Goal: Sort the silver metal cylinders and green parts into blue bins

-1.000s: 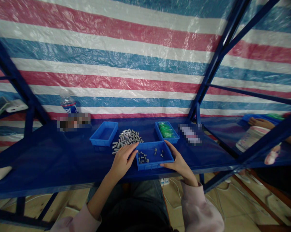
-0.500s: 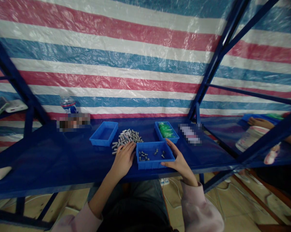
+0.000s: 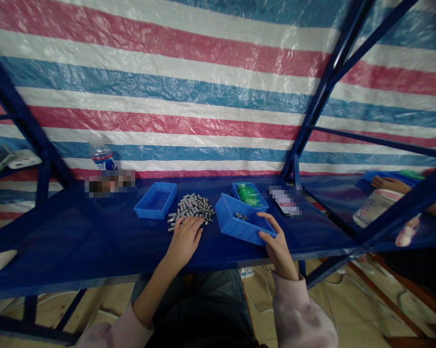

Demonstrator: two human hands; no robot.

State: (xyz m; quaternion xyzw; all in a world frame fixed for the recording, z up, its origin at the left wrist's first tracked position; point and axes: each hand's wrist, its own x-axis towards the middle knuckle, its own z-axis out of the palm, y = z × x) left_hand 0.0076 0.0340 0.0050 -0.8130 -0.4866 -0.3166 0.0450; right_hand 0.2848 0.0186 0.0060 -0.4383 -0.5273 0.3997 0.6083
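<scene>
My right hand (image 3: 278,241) grips the right end of a blue plastic bin (image 3: 235,231), thumb and fingers on its wall. The bin is tilted, its left end raised off the table. Inside it a few small bolts (image 3: 241,217) lie bunched together. My left hand (image 3: 186,238) rests with fingers stretched out at the near edge of a pile of grey metal bolts (image 3: 194,207), holding nothing that I can see. Its fingertips touch the pile, and part of the pile is hidden beneath them.
A second blue bin (image 3: 155,199) stands left of the pile. Behind the tilted bin is another bin (image 3: 264,205) with green plastic packets (image 3: 249,194). A bottle (image 3: 102,155) stands at the back left of the blue table (image 3: 94,241). At far right, another person's hand (image 3: 391,184) is near a white tub (image 3: 376,209).
My right hand has tipped the bin and moved it slightly right, away from my left hand. The bolts inside have slid together. My left hand has barely moved.
</scene>
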